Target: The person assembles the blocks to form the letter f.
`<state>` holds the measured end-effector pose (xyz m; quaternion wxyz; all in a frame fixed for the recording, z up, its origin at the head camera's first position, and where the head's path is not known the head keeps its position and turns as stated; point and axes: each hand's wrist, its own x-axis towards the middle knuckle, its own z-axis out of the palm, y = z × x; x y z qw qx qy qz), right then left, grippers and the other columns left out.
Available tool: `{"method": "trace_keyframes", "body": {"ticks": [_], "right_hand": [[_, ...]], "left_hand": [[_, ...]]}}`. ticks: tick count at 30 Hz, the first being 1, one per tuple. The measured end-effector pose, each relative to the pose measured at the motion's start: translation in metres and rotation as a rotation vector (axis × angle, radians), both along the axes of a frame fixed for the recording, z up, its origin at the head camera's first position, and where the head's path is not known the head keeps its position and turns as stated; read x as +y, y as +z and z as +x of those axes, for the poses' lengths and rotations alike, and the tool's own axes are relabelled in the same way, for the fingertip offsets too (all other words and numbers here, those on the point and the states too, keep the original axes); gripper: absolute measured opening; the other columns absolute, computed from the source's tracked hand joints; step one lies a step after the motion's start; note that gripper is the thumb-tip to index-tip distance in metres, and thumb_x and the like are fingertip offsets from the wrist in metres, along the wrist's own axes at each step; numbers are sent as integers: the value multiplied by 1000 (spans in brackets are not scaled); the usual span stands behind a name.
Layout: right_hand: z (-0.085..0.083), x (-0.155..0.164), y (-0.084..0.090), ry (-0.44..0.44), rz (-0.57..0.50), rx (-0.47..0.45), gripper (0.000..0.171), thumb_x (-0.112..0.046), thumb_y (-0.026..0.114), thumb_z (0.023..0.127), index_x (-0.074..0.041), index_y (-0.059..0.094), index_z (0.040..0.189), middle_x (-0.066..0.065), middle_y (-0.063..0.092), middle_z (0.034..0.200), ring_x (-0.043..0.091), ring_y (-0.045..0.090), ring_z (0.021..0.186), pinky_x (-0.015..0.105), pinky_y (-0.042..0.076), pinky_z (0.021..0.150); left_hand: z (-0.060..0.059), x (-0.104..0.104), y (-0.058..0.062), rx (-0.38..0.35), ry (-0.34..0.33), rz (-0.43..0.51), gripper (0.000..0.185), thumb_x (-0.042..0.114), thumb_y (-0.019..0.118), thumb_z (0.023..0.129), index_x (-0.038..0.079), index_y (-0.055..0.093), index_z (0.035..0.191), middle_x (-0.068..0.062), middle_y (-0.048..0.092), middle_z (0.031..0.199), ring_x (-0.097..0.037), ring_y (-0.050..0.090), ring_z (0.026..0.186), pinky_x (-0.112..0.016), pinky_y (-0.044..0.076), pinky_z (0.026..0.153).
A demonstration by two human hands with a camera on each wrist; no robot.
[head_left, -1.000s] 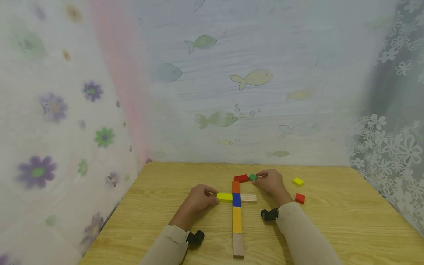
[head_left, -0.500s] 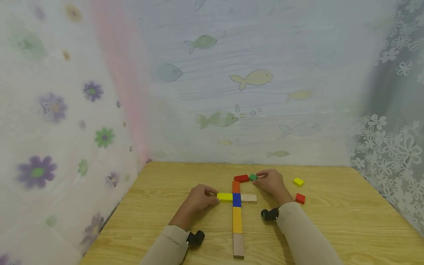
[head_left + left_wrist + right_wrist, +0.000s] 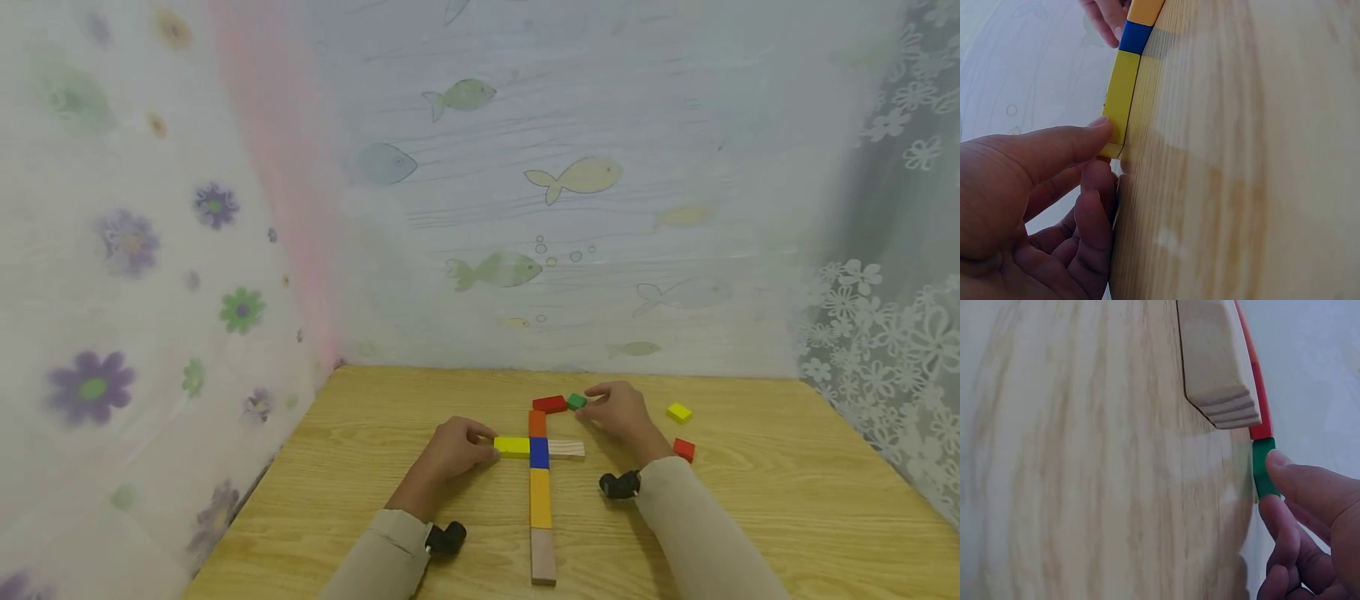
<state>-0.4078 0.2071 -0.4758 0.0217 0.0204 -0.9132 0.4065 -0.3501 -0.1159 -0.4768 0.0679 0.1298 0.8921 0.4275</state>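
My left hand [image 3: 453,448] pinches the outer end of a yellow block [image 3: 513,447], thumb on one side in the left wrist view. That block butts against a blue block [image 3: 539,453]. At the far end, my right hand [image 3: 621,412] has thumb and fingertips at a small green block [image 3: 577,402], which touches the end of a red block [image 3: 550,404]. The thumb overlaps the green block [image 3: 1264,467] in the right wrist view. An orange-red block [image 3: 537,423] joins the red one to the blue. A plain wood block [image 3: 566,450] extends right from the blue.
An orange-yellow block [image 3: 540,497] and a bare wooden block [image 3: 543,556] continue the column toward me. Loose on the right lie a small yellow block [image 3: 679,412] and a small red block [image 3: 684,450]. A fish-patterned sheet [image 3: 480,208] hangs behind the wooden table [image 3: 375,467].
The green block has turned slightly, more in line with the red block. My right hand and wrist have shifted a little right. My left hand stays at the yellow block.
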Motion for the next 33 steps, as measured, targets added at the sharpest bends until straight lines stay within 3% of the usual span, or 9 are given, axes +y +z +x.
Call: {"method": "trace_keyframes", "body": {"ticks": [9, 14, 24, 33], "right_hand": [[2, 11, 4, 11, 4, 10, 54, -30, 81, 90, -6, 67, 136, 10, 78, 107, 25, 72, 95, 44, 59, 87], [6, 21, 7, 2, 6, 33, 56, -35, 80, 91, -8, 66, 138, 13, 74, 115, 31, 68, 103, 43, 58, 86], [31, 52, 13, -76, -23, 167, 56, -41, 75, 95, -10, 65, 141, 22, 66, 132, 41, 61, 120, 50, 58, 90], [42, 83, 18, -187, -52, 140, 69, -50, 73, 94, -8, 59, 147, 27, 47, 154, 51, 42, 139, 65, 46, 103]], "left_hand": [[-1, -1, -4, 6, -8, -1, 32, 25, 82, 89, 16, 79, 120, -7, 72, 108, -22, 64, 93, -41, 57, 82], [-3, -2, -5, 1, 0, -1, 32, 26, 81, 90, 18, 79, 121, -6, 72, 108, -21, 64, 94, -40, 57, 83], [-4, -1, -4, -9, 6, -2, 32, 26, 82, 89, 18, 79, 120, -8, 72, 110, -22, 63, 95, -38, 57, 81], [-4, 0, -4, -4, 6, -11, 32, 25, 82, 89, 17, 79, 120, -9, 71, 111, -22, 63, 95, -38, 56, 79]]}}
